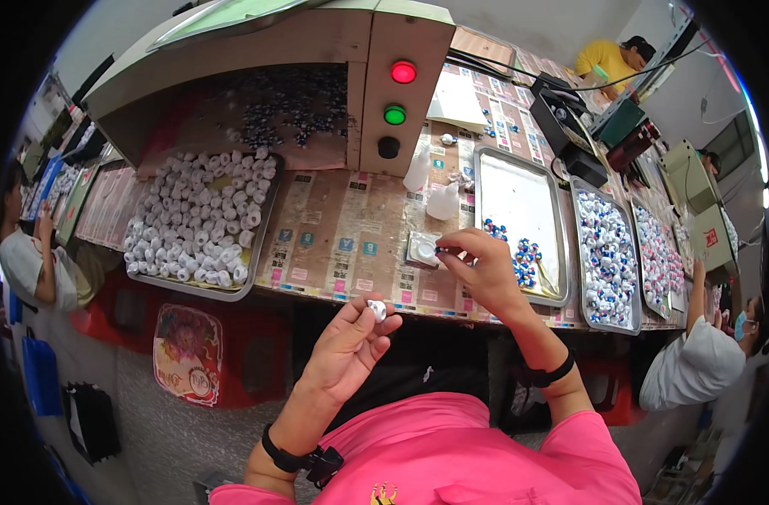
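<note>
Pink shirt sleeves are showing closest to me, and my two arms are reaching up from them. My left hand is pinching a small white cap between thumb and fingertips, holding it up in front of the bench edge. My right hand is pinching a tiny blue and white piece with narrow fingers, just above a little square white holder on the brown bench. Both pieces are looking light, hard and smooth, so I think they could slip; I am gripping them by their sides with soft fingertips. A tray of white caps is sitting to my left. A steel tray with a few blue pieces is sitting right beside my right hand. Red and green lights are glowing on the box above.
</note>
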A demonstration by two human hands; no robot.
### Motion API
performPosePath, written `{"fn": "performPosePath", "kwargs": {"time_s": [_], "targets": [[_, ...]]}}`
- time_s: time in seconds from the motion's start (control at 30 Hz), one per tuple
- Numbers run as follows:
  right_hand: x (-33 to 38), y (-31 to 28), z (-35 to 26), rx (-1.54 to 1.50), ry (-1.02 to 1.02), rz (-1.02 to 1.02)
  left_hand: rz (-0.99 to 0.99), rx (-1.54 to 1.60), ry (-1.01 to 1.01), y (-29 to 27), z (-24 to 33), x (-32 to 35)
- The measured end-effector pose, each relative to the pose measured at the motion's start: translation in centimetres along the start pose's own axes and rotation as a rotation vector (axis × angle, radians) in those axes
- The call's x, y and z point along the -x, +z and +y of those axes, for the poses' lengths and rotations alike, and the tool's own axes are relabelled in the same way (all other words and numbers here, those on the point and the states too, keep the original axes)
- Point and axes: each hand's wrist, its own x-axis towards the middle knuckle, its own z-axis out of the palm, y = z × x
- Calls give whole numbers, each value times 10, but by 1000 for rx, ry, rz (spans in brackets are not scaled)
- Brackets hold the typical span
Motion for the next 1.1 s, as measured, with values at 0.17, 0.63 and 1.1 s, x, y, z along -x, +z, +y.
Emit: {"fn": "performPosePath", "kwargs": {"time_s": [0.17,0.63,1.1], "targets": [[-9,14,4,199,-137,-20,-155,61,-22,-11,-8,-5],[10,-1,-31,-111,-67,-43,-38,32,-25,2,-14,-8],[44,8,-45,-429,31,-170,-4,-63,-24,6,-22,-11]]}}
